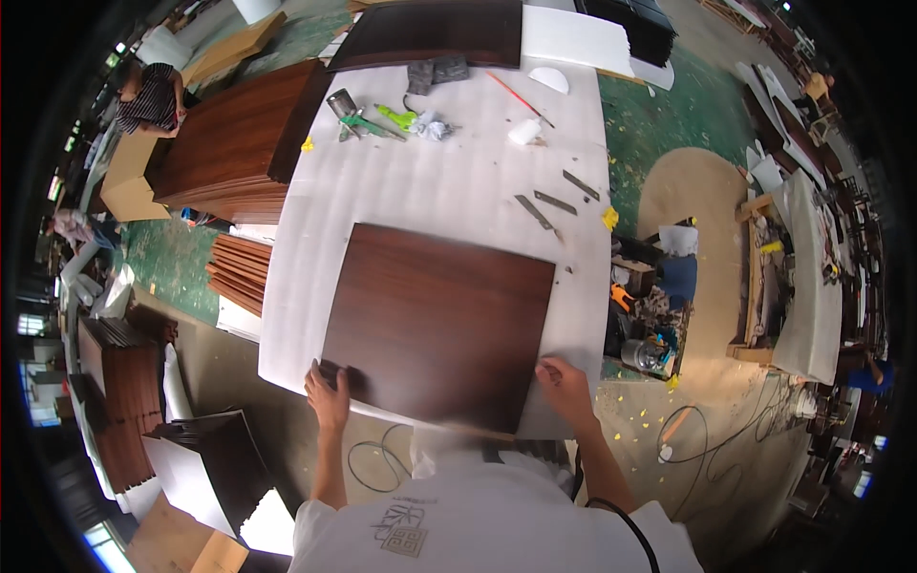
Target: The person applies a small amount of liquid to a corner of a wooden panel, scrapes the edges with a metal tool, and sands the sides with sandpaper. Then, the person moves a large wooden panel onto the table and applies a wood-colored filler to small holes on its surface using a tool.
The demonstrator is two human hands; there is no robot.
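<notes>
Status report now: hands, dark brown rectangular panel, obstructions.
Left hand, right hand: at opposite sides of dark brown rectangular panel, grip unclear. Panel on white-covered table. Nothing on top; three narrow grey strips beyond it.

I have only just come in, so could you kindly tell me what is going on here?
A person is handling a dark brown panel on a white-covered table. The left hand is at its near left corner; the right hand, fingers curled, is by its right edge, contact unclear. Beyond the panel lie three grey strips and a white bottle.
</notes>
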